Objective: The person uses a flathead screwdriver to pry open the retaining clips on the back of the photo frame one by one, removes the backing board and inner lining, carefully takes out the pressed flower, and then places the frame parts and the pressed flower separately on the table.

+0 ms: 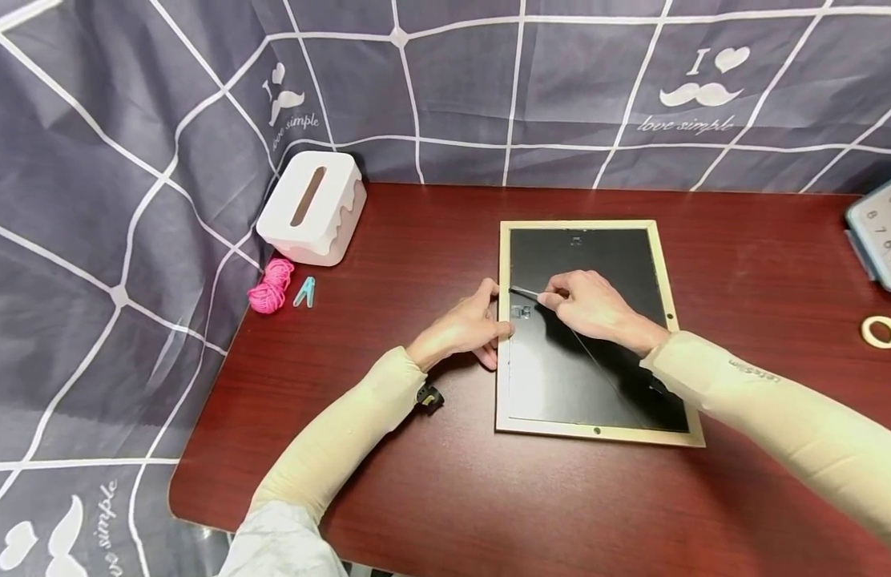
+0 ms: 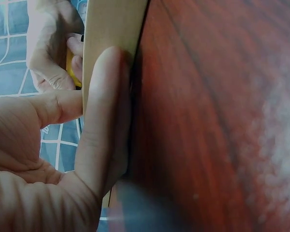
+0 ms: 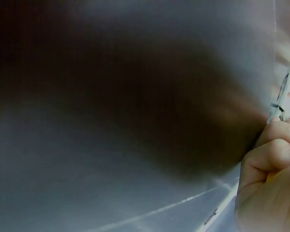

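A picture frame (image 1: pixel 503 377) with a pale wooden border lies back side up on the table, its black backing board (image 1: pixel 546 385) showing. My left hand (image 1: pixel 463 324) grips the frame's left border, with a finger along its side in the left wrist view (image 2: pixel 104 96). Over the board, my right hand (image 1: pixel 586 304) holds a slim tool (image 1: pixel 525 292) with a grey metal end. That end points at the inner left edge of the border. A bit of yellow handle (image 2: pixel 71 63) shows between the right fingers in the left wrist view. A small metal hanger (image 1: pixel 521 311) sits just below the tool.
A white tissue box (image 1: pixel 308 200) stands at the back left, with pink yarn (image 1: pixel 271 286) and a blue clip (image 1: pixel 304 292) before it. A roll of tape (image 1: pixel 881 332) and a pale blue clock-like object (image 1: pixel 881 232) are at the far right. Gridded cloth (image 1: pixel 460 88) hangs behind the table.
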The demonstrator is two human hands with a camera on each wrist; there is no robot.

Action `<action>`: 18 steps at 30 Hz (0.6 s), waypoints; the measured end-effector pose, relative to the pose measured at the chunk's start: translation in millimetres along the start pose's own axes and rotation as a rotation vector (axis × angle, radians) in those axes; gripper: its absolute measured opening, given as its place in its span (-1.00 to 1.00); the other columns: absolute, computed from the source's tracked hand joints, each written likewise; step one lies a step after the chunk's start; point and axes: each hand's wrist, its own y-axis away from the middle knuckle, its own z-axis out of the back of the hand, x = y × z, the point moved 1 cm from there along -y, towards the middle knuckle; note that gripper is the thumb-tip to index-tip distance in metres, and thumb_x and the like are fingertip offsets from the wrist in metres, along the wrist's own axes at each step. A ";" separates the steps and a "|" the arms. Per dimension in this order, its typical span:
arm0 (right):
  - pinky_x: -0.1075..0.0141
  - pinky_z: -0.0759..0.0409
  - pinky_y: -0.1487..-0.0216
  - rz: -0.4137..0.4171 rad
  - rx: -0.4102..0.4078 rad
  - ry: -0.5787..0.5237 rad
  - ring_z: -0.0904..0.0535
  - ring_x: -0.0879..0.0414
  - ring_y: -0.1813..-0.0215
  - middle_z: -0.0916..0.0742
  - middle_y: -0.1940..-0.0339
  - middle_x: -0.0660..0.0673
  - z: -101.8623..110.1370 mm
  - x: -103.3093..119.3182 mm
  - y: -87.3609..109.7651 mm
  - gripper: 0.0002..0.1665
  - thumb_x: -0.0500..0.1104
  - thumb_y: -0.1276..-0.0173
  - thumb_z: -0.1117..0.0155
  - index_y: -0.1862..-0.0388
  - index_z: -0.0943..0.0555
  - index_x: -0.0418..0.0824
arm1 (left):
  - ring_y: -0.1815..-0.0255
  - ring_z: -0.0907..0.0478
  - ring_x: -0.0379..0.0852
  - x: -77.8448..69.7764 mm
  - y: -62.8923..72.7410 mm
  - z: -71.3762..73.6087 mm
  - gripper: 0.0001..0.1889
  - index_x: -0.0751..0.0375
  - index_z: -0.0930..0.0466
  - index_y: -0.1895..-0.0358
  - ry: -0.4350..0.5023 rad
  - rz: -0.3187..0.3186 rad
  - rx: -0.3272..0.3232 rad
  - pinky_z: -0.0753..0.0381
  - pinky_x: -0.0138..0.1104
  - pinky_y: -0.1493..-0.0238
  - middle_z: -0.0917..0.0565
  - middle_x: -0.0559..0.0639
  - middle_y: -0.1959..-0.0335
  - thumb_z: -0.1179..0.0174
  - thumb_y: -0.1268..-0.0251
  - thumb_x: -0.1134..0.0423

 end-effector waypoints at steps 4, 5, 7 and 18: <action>0.28 -0.36 0.35 0.004 -0.013 0.042 -0.49 0.11 0.47 -0.58 0.58 0.06 -10.0 -15.6 -7.6 -0.67 0.08 -0.63 -0.26 0.40 -0.67 0.05 | 0.63 -0.77 -0.02 -0.4 0.7 -0.4 -0.39 0.14 -0.16 -0.50 -0.006 -0.004 0.002 -0.93 -0.09 0.39 -0.65 0.18 0.35 -0.25 -0.56 0.36; 0.27 -0.40 0.33 0.006 -0.014 0.050 -0.50 0.11 0.46 -0.59 0.57 0.07 -11.7 -18.3 -9.6 -0.68 0.08 -0.63 -0.27 0.39 -0.68 0.07 | 0.63 -0.77 -0.02 -0.2 1.0 -0.3 -0.39 0.15 -0.16 -0.50 -0.007 -0.005 0.001 -0.93 -0.09 0.39 -0.65 0.17 0.36 -0.25 -0.55 0.36; 0.27 -0.45 0.30 0.009 -0.017 0.070 -0.54 0.11 0.44 -0.62 0.55 0.08 -15.5 -24.3 -13.7 -0.71 0.08 -0.62 -0.28 0.37 -0.69 0.10 | 0.63 -0.77 -0.02 0.2 1.4 -0.4 -0.39 0.15 -0.17 -0.50 -0.002 -0.006 0.001 -0.93 -0.09 0.40 -0.65 0.17 0.36 -0.25 -0.54 0.37; 0.24 -0.51 0.29 0.010 -0.028 0.095 -0.57 0.10 0.41 -0.66 0.52 0.08 -20.4 -27.7 -15.2 -0.74 0.07 -0.62 -0.28 0.33 -0.71 0.11 | 0.62 -0.78 -0.01 0.1 2.3 -1.9 -0.41 0.15 -0.18 -0.48 0.003 -0.023 0.002 -0.93 -0.08 0.39 -0.67 0.19 0.37 -0.25 -0.53 0.36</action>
